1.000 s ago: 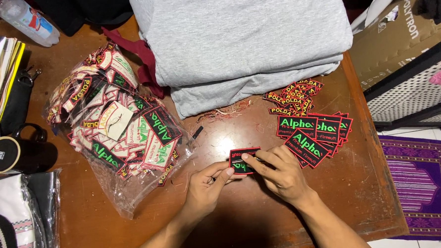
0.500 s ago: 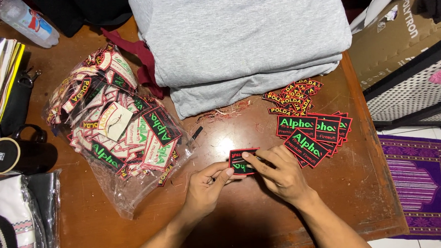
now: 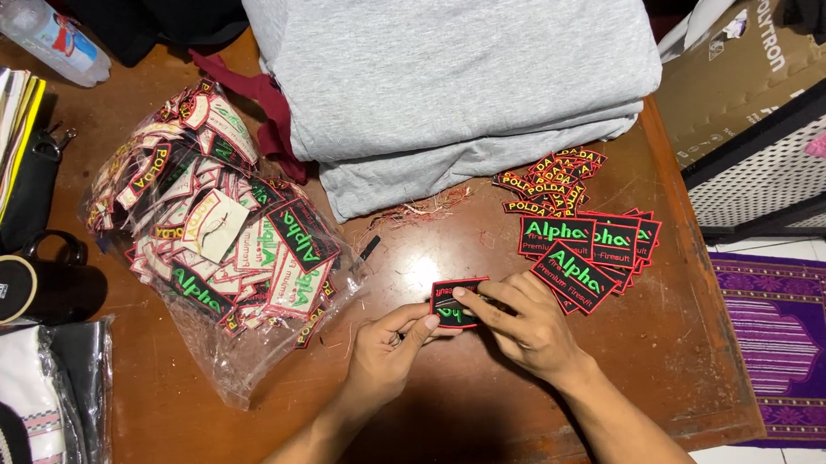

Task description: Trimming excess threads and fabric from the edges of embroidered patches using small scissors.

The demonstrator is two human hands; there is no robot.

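We see both hands meeting over one small black embroidered patch (image 3: 451, 304) with a red border and green lettering, held low over the wooden bench (image 3: 457, 397) near its front edge. The left hand (image 3: 387, 347) pinches the patch's lower edge between thumb and forefinger, while the right hand (image 3: 526, 322) grips its right side with the fingertips. Just to the right lies a fanned stack of matching patches (image 3: 588, 249), and beyond it a heap of smaller red and yellow patches (image 3: 550, 177). To the left sits a clear plastic bag (image 3: 218, 240) stuffed with more patches. Folded grey cloth (image 3: 443, 68) covers the far side.
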